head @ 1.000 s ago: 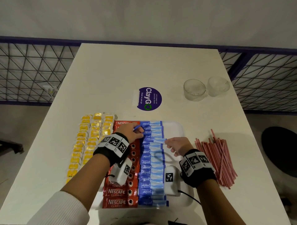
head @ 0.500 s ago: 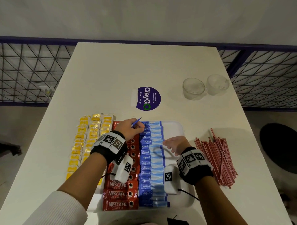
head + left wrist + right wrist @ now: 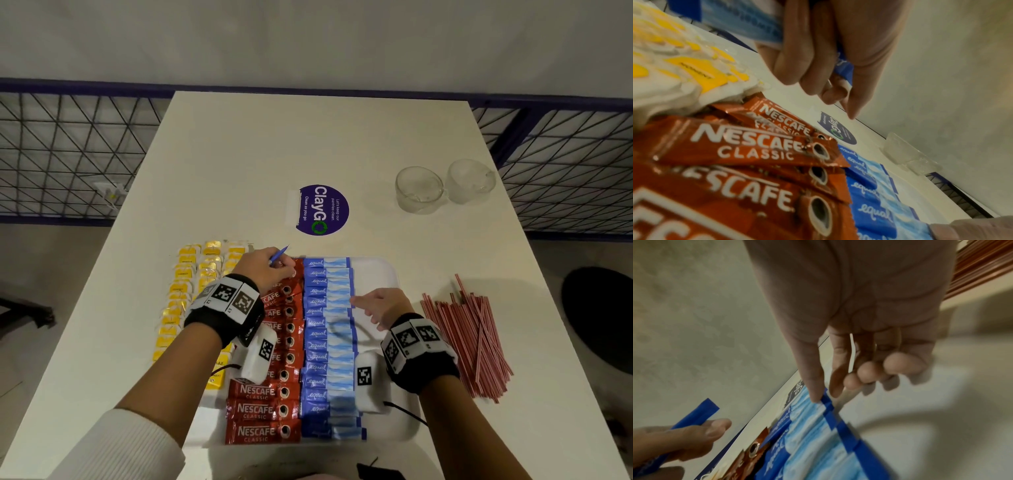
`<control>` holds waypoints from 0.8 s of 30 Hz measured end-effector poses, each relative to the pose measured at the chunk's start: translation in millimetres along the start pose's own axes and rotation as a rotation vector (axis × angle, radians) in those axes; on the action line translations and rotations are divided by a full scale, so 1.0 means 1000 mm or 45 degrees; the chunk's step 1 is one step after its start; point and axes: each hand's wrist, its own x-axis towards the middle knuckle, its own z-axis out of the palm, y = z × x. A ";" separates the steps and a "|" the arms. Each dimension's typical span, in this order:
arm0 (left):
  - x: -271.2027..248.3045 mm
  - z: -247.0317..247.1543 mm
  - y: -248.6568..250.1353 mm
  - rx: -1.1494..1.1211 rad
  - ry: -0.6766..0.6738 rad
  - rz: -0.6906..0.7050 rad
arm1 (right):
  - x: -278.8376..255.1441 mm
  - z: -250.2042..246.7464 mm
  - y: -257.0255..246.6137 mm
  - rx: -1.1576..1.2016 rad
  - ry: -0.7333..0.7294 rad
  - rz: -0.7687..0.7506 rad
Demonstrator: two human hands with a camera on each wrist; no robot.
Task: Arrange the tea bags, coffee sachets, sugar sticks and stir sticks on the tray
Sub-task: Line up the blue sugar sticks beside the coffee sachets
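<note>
On the white tray [image 3: 376, 272] lie a column of red coffee sachets [image 3: 270, 411] and a column of blue sugar sticks [image 3: 329, 346]. Yellow tea bags [image 3: 191, 291] lie in rows at the tray's left. My left hand [image 3: 281, 267] hovers over the far end of the coffee column and grips a blue sugar stick [image 3: 280, 254], fingers curled round it [image 3: 748, 17]. My right hand [image 3: 354, 300] is at the right edge of the sugar column. Its thumb and forefinger [image 3: 825, 395] pinch the blue end of one stick lying in the row; the other fingers are curled.
Red stir sticks [image 3: 469, 342] lie in a loose pile on the table right of the tray. Two glass cups [image 3: 419, 190] [image 3: 471, 181] stand at the far right. A purple round sticker [image 3: 322, 209] lies beyond the tray. Wire railings flank the table.
My left hand has drifted a little left and away with its sugar stick, from the top of the sugar column to over the coffee sachets. The right hand has stayed at the row's edge.
</note>
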 end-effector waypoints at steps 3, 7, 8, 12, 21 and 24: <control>-0.002 -0.009 -0.005 0.218 -0.091 -0.027 | 0.001 -0.002 0.001 0.051 0.045 -0.009; -0.008 -0.015 -0.009 0.423 -0.227 -0.056 | 0.000 -0.004 0.000 0.132 0.104 -0.030; -0.010 -0.014 -0.010 0.484 -0.252 -0.049 | -0.001 -0.004 0.000 0.147 0.113 -0.035; -0.014 -0.012 -0.015 0.631 -0.269 -0.023 | -0.002 -0.003 -0.002 0.168 0.150 -0.057; -0.010 -0.013 -0.006 0.755 -0.228 0.042 | -0.004 -0.002 0.000 0.169 0.198 -0.092; -0.007 -0.013 0.000 0.805 -0.240 0.075 | -0.004 -0.001 0.001 0.173 0.210 -0.099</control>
